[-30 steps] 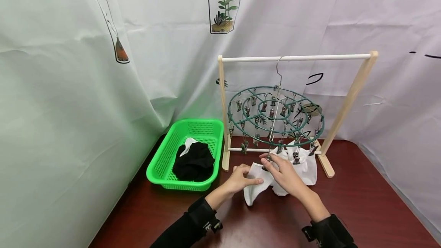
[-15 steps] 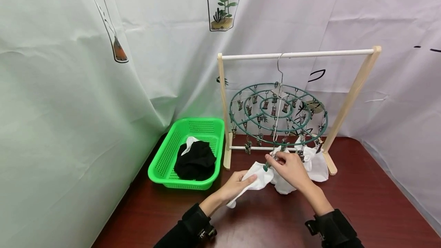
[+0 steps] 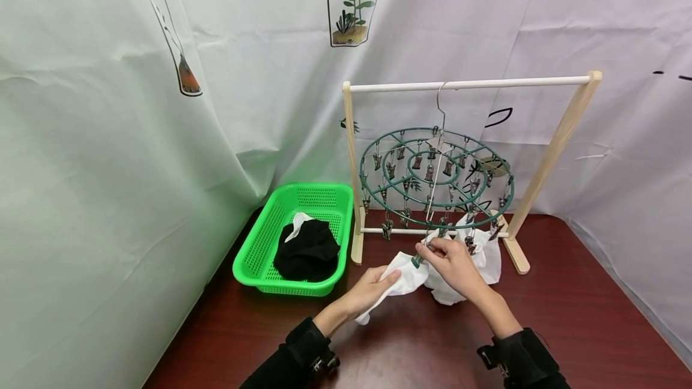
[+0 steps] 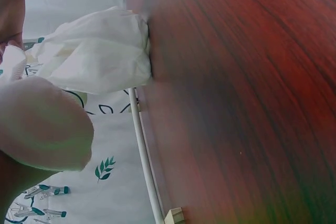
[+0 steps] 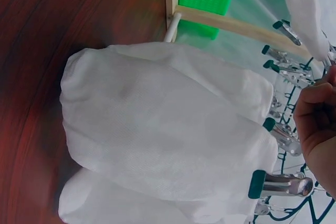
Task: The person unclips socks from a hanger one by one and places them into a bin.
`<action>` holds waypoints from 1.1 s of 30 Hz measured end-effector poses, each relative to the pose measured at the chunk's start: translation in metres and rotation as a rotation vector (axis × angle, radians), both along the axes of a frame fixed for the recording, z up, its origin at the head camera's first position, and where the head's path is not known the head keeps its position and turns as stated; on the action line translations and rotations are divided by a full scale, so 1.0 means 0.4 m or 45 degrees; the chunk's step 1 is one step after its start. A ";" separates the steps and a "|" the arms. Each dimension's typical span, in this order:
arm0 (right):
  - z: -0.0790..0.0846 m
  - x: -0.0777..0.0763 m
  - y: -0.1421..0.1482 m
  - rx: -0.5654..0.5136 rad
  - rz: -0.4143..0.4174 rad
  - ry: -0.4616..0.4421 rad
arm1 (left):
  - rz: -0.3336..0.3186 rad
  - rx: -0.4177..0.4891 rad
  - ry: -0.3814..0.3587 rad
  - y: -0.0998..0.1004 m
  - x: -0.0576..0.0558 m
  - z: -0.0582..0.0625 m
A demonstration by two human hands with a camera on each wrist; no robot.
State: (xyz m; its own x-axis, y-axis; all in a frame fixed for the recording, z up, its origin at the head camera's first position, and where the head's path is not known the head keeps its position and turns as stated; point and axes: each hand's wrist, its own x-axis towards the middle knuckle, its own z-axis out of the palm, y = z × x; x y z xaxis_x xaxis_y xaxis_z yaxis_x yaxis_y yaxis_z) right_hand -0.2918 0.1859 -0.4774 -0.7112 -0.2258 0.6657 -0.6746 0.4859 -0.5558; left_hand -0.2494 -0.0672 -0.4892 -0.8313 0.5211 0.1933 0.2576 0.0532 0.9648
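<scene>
A white sock point(image 3: 408, 278) stretches from my left hand point(image 3: 370, 290), whose thumb lies on top and fingers beneath, gripping it; its lower end dangles under the wrist. My right hand point(image 3: 453, 262) pinches a metal clip point(image 3: 416, 261) with green tips, which sits at the sock's upper edge. The clip hangs from the round green drying hanger point(image 3: 378, 203). Other white socks point(image 5: 157, 114) hang behind the right hand, held by clips point(image 5: 286, 184) in the right wrist view. The left wrist view shows the sock's rounded end point(image 4: 47, 124) close up.
The hanger hooks onto a rack point(image 3: 519, 83) with wooden legs and a white bar. Left of it, a green basket point(image 3: 251, 263) holds black cloth point(image 3: 307, 254) and a white piece point(image 3: 297, 224). All stand on a dark red table point(image 3: 421, 347) before a printed curtain.
My left hand has shifted left and down, drawing the sock out sideways. My right hand has moved slightly right, its fingers now closed on the clip at the sock's edge. The hanger has swung a little.
</scene>
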 end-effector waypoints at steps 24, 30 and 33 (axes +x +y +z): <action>0.125 0.126 0.013 -0.037 -0.101 0.017 | -0.033 -0.516 0.222 -0.159 -0.021 0.126; 0.094 0.102 0.036 0.012 -0.157 0.000 | 0.252 -0.643 0.286 -0.252 -0.079 0.256; 0.042 0.055 0.054 0.028 -0.167 -0.017 | 0.401 -0.847 0.448 -0.290 -0.127 0.287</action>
State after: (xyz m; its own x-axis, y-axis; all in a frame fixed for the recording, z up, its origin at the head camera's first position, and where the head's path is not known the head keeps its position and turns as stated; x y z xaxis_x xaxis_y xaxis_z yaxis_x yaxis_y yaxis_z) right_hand -0.2698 0.2077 -0.4606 -0.7444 -0.1446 0.6519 -0.5970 0.5813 -0.5529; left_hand -0.3002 -0.1833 -0.3746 -0.9062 0.3709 0.2029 0.4172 0.7067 0.5714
